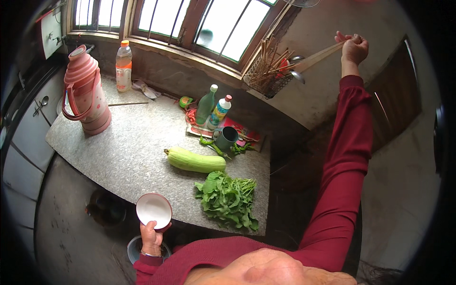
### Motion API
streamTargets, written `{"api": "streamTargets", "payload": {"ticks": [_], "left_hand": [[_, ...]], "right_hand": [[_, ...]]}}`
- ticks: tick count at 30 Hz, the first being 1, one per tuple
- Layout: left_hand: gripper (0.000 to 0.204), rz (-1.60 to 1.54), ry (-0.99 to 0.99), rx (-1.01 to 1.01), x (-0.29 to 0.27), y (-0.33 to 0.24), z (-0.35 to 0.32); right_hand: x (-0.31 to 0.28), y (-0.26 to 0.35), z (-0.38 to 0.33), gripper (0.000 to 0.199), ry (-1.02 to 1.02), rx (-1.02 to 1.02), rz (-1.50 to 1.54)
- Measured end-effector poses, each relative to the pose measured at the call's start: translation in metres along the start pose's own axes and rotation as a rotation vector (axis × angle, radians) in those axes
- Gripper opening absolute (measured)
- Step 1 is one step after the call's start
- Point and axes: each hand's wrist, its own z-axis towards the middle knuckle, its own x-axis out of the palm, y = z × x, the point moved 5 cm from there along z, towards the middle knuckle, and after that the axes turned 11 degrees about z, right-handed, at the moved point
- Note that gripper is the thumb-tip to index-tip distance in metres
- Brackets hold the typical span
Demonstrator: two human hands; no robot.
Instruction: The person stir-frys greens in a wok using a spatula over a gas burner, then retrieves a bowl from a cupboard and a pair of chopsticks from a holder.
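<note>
My left hand (151, 238) grips a small bowl (154, 211), white inside with a reddish rim, at the counter's near edge. The thumb lies over the rim. Far to the right, my right hand (355, 49) is raised with the arm stretched out. Its fingers are closed around one end of a long, pale, wooden-looking strip (323, 55), whose exact kind I cannot make out. The strip's other end reaches a wire basket (270, 78) on the wall, which holds several chopsticks (269, 58) and a metal ladle (298, 77).
On the grey stone counter (137, 137) lie a pale green gourd (195, 160), leafy greens (227, 197) and green peppers (216, 148). A dark mug (225, 137), green bottle (206, 105), white bottle (220, 111), orange-capped bottle (124, 69) and pink thermos (90, 95) stand behind. A bucket (134, 249) sits below.
</note>
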Motion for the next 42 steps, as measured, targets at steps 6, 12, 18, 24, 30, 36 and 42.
{"api": "streamTargets", "payload": {"ticks": [6,12,18,24,30,36,42], "left_hand": [[0.059,0.034,-0.006,0.000,-0.006,0.006,0.000],[0.060,0.026,-0.013,-0.005,-0.003,0.001,-0.004],[0.060,0.019,-0.038,-0.019,-0.011,0.003,-0.004],[0.061,0.002,-0.066,-0.024,-0.014,0.003,-0.004],[0.062,0.001,-0.062,-0.028,-0.012,0.001,-0.001],[0.060,0.004,-0.069,-0.033,-0.013,0.000,0.003],[0.059,0.012,-0.050,-0.046,-0.006,-0.001,0.005]], "right_hand": [[-0.038,-0.051,-0.003,0.022,0.229,0.229,-0.555],[-0.010,-0.101,-0.059,0.033,0.652,0.444,-0.810],[0.000,-0.135,-0.075,0.036,0.644,0.296,-0.926],[0.010,-0.136,-0.074,0.033,0.532,0.176,-1.176],[-0.008,-0.147,-0.060,0.022,0.544,0.107,-1.239],[-0.023,-0.144,-0.049,0.025,0.589,0.140,-1.412],[-0.036,-0.160,-0.052,0.026,0.705,0.326,-1.403]]}}
